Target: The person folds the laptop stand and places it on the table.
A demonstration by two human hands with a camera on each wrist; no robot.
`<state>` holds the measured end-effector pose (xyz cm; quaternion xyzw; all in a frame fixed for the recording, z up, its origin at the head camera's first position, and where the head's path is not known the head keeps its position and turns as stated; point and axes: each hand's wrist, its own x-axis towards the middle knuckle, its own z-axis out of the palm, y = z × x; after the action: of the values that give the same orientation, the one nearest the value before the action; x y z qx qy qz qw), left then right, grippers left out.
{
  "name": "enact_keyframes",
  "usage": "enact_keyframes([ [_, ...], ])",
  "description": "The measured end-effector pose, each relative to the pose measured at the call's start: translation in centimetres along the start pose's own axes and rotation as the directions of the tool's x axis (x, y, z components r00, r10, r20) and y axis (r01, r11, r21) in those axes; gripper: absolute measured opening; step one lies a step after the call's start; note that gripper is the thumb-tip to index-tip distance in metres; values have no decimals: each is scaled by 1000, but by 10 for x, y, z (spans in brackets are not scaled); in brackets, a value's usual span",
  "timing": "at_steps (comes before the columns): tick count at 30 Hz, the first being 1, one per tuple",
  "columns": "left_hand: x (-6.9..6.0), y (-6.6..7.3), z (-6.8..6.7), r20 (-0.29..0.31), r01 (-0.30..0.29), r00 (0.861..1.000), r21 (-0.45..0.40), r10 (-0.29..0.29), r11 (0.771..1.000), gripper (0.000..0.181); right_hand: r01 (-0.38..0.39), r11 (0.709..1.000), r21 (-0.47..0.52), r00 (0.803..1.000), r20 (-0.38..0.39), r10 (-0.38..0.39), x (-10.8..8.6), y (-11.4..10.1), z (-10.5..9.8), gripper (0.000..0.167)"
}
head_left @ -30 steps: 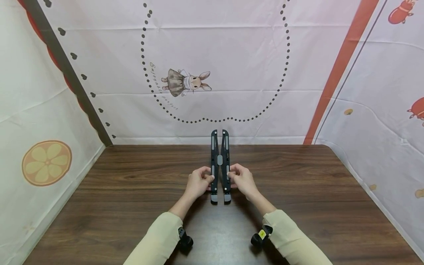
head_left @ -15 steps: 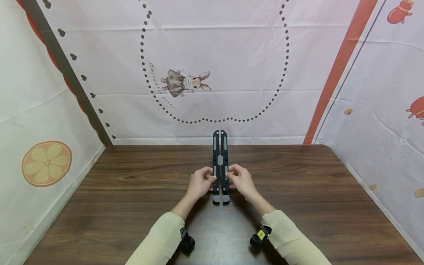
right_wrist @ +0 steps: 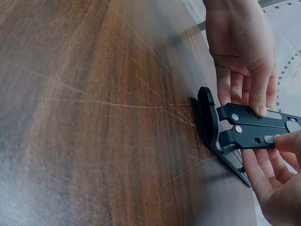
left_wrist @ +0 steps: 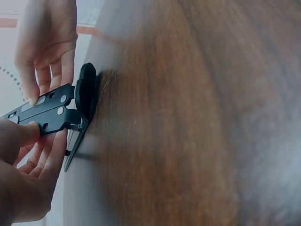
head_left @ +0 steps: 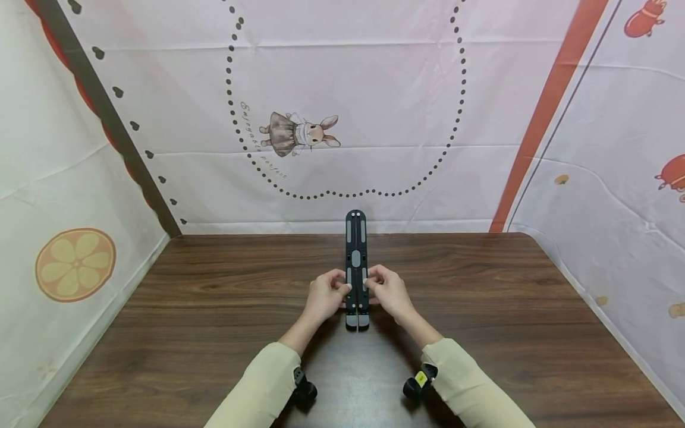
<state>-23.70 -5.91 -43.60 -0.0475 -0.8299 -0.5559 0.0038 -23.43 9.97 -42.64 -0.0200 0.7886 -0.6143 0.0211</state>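
Observation:
A black folding laptop stand (head_left: 356,259) with grey pads is upright at the middle of the table, its two long arms lying side by side. My left hand (head_left: 323,295) pinches the left arm near its lower end, thumb on top and fingers beneath. On the opposite side, my right hand (head_left: 392,292) pinches the right arm the same way. In the left wrist view, the stand's upper arms (left_wrist: 54,113) slope down to the hooked feet, and a thin strut reaches down behind. The right wrist view shows the stand (right_wrist: 251,129) between both hands, its hooked end close to the tabletop.
The dark wood table (head_left: 214,333) extends to both sides and toward me. A printed white cloth (head_left: 396,107) hangs behind it, with more cloth along the left and right sides. A small black camera (head_left: 305,389) is strapped to each wrist.
The two arms of the laptop stand have drawn together, and the gap between them has closed. My left hand has shifted slightly right, my right hand slightly left.

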Motion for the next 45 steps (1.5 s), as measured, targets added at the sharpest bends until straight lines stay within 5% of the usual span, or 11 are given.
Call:
enact_keyframes([
  [19, -3, 2, 4, -18, -14, 1000, 17, 14, 1000, 15, -24, 1000, -3, 1000, 20, 24, 1, 0, -2, 11],
  [32, -7, 11, 2, -128, 2, 992, 124, 14, 992, 18, -48, 997, -58, 998, 45, 51, 5, -5, -4, 9],
  [38, -14, 10, 3, -162, -10, 985, 240, 50, 971, 16, -50, 997, -61, 997, 51, 53, 5, -3, -4, 6],
  [45, -30, 13, 2, -94, -17, 994, 398, 59, 917, 29, -38, 998, -44, 998, 50, 40, 5, -3, -4, 6],
])
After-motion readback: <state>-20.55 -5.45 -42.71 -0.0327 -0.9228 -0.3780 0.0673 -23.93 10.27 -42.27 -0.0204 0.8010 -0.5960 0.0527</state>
